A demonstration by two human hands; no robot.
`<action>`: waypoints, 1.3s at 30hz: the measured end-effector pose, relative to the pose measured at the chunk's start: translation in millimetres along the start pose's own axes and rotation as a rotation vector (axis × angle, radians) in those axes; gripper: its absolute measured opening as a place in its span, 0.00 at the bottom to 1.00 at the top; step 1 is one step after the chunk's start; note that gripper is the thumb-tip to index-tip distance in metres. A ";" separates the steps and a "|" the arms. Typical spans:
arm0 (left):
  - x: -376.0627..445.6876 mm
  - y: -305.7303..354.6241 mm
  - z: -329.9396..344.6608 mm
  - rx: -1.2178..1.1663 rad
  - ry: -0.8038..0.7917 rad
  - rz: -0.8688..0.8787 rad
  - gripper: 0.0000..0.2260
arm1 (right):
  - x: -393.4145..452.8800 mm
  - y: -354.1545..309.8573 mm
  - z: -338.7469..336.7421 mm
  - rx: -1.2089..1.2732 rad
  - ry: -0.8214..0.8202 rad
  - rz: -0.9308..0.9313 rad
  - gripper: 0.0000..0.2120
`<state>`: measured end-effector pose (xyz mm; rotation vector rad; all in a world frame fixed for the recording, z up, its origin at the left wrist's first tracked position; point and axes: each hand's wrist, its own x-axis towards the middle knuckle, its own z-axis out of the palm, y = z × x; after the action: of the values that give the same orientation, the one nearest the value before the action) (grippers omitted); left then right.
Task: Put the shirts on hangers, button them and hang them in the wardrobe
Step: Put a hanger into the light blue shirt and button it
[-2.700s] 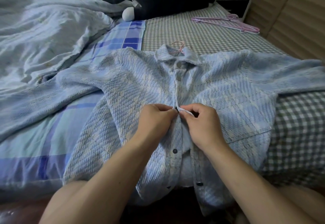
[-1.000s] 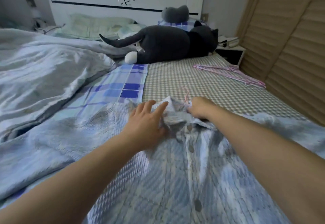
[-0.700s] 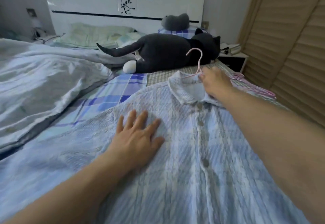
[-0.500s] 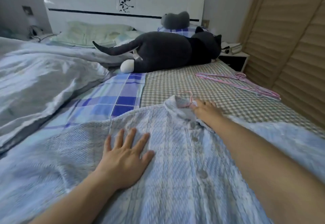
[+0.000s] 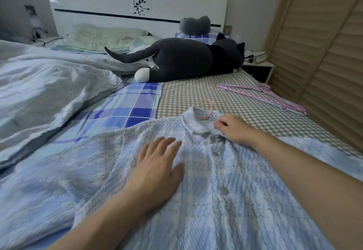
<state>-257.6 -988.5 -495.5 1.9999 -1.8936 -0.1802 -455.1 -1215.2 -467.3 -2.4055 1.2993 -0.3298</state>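
Note:
A light blue plaid shirt (image 5: 225, 200) lies front up on the bed, buttoned down the middle. A pink hanger (image 5: 208, 110) is inside it, with its hook sticking out of the collar. My left hand (image 5: 157, 169) rests flat on the shirt's chest, fingers straight. At the collar my right hand (image 5: 233, 128) has its fingers curled on the fabric beside the hanger's neck.
A few spare pink and blue hangers (image 5: 263, 97) lie on the checked sheet to the right. A big dark plush cat (image 5: 188, 59) lies across the bed behind. A rumpled grey duvet (image 5: 45, 96) fills the left. Louvred wardrobe doors (image 5: 324, 53) stand on the right.
Buttoning at the placket ended and both hands moved up to the collar. My right hand lifted the hanger hook, then lowered it. My left hand slid down onto the chest and rests there.

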 end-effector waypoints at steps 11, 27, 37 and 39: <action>86.2 77.5 47.9 -0.443 -0.123 -0.505 0.16 | -0.6 -13.8 0.7 0.007 -0.179 -0.048 0.16; -18.9 79.3 15.3 0.093 -0.635 -0.044 0.41 | 0.9 1.8 59.5 -0.612 0.402 -0.111 0.11; -109.2 39.8 -42.1 0.109 -0.297 0.118 0.23 | -82.6 -46.6 -10.8 -0.513 -0.060 0.120 0.22; -116.5 9.2 -37.0 0.276 -0.029 0.102 0.19 | -77.0 -66.2 -15.2 -0.388 0.125 0.066 0.27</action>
<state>-263.3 -867.4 -477.4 2.0739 -2.1312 0.0857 -453.2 -1121.2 -426.3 -2.6846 1.6221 -0.2288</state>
